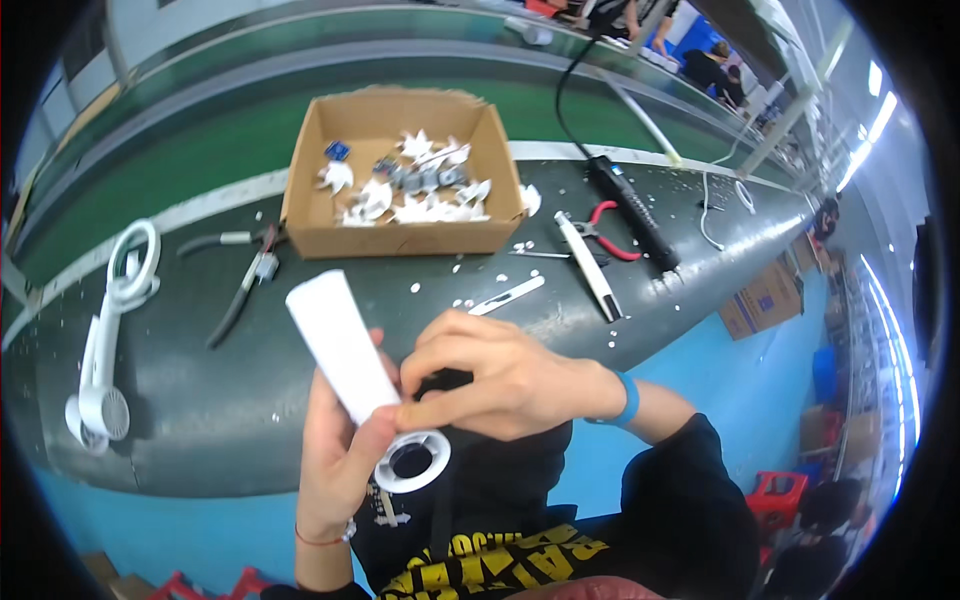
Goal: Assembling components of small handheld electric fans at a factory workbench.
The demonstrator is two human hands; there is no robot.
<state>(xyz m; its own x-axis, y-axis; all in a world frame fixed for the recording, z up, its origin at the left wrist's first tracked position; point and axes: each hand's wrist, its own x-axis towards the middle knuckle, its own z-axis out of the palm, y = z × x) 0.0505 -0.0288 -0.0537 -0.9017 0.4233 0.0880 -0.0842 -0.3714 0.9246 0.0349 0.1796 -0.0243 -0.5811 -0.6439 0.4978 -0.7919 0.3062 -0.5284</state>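
Plainly, the left hand [335,440] wraps round the lower part of the white tube [340,335], whose long axis slants forward-left; the right hand [495,380] curls close beside, its hold unclear.

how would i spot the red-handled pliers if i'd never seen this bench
On the dark workbench, find the open cardboard box, then look to its right. The pliers lie between a slim white-and-black tool and a long black cylindrical tool. Their two curved red handles set them apart from both.
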